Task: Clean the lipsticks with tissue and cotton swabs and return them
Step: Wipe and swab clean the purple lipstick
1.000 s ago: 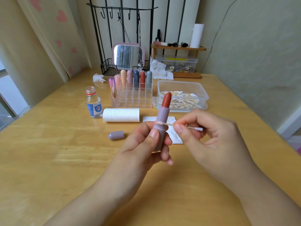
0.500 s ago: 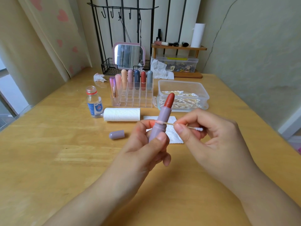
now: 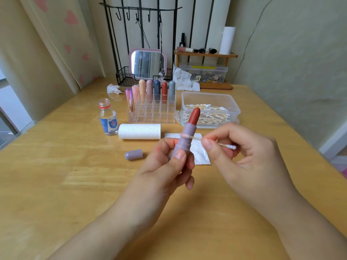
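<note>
Head view: the lower barrel of the lipstick (image 3: 185, 139) is buried in the left hand (image 3: 165, 166), and the swab (image 3: 210, 141) is blurred, its shaft partly covered by the right thumb, so the tip against the barrel is hard to make out. The label on the bottle (image 3: 108, 119) near the desk's left edge is unreadable.

The lipstick is up over the middle of the desk (image 3: 56, 184), tilted right, red bullet exposed. Left fingers curl round its lilac barrel, thumb pressed along the near side. The right hand (image 3: 249, 158) pinches the swab between thumb and forefinger; one end lies across the barrel just above the left fingertips, the white end pokes out toward the right palm. Both forearms rise from the near edge, hands almost touching.

The cap (image 3: 133, 154) lies on its side left of the hands. A tissue (image 3: 200, 152) lies flat behind them, the roll (image 3: 139, 131) beside it. The organizer (image 3: 152, 113) and swab box (image 3: 210, 109) sit toward the far edge.
</note>
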`<state>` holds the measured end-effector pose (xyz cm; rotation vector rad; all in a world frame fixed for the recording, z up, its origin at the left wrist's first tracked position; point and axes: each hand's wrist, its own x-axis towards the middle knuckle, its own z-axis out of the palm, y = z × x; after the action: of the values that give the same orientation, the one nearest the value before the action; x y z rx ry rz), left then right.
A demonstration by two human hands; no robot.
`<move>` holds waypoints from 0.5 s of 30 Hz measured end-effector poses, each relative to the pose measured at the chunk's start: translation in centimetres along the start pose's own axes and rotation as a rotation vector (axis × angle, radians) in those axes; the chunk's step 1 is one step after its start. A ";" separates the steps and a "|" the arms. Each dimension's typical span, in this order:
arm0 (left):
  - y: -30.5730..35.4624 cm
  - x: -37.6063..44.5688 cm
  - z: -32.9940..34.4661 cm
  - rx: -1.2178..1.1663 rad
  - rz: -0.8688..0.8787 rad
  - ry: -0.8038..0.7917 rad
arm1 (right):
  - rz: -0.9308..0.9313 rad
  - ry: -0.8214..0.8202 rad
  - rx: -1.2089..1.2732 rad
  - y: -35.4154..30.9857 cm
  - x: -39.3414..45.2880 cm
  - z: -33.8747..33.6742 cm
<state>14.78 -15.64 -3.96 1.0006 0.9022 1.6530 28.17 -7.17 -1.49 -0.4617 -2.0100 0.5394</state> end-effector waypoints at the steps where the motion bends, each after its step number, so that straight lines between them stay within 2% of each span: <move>1: 0.0 0.0 0.0 -0.001 0.000 -0.001 | 0.013 0.025 0.008 0.0 0.1 -0.1; 4: 0.0 0.0 0.0 -0.007 -0.006 0.005 | 0.031 0.049 0.023 0.1 0.1 -0.2; 8: 0.1 -0.1 0.1 -0.012 -0.011 0.009 | -0.007 -0.026 0.003 -0.1 -0.3 0.1; 15: 0.0 0.0 0.1 0.032 -0.004 -0.006 | 0.029 0.074 0.019 0.1 0.2 -0.2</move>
<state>14.92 -15.64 -3.92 1.0249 0.9287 1.6361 28.29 -6.96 -1.36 -0.4937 -1.9288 0.5510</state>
